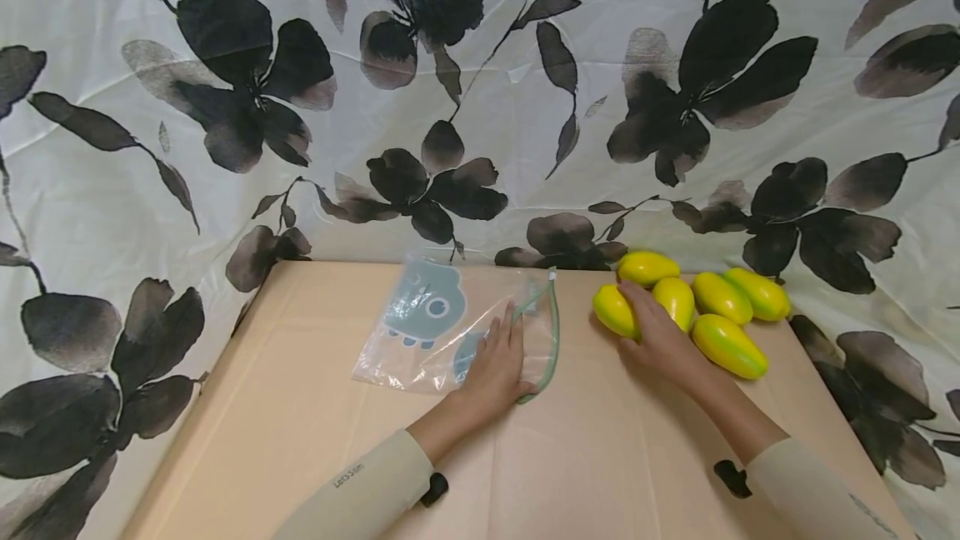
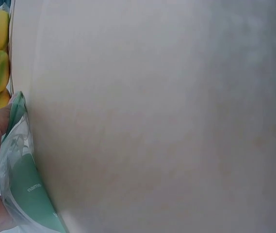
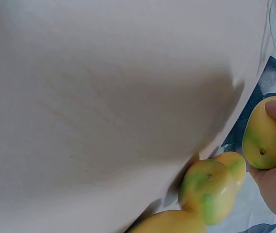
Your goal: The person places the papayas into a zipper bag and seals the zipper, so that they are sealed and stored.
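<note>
A clear plastic zip bag (image 1: 426,307) with a blue-green cartoon print lies flat at the middle of the board, its green-edged mouth facing right. My left hand (image 1: 489,373) rests on it, fingers straight across the film and thumb by the green edge (image 2: 17,109). To the right, several yellow-green mangoes (image 1: 722,298) are clustered at the far right corner. My right hand (image 1: 660,338) grips the leftmost mango (image 1: 613,312). In the right wrist view, thumb and fingers are around that mango (image 3: 259,133), with other mangoes (image 3: 208,191) close beside it.
A light tan board (image 1: 322,440) forms the work surface. White cloth with dark flowers (image 1: 540,107) hangs behind it and shows along both sides. The mangoes at the back right sit near the board's far edge.
</note>
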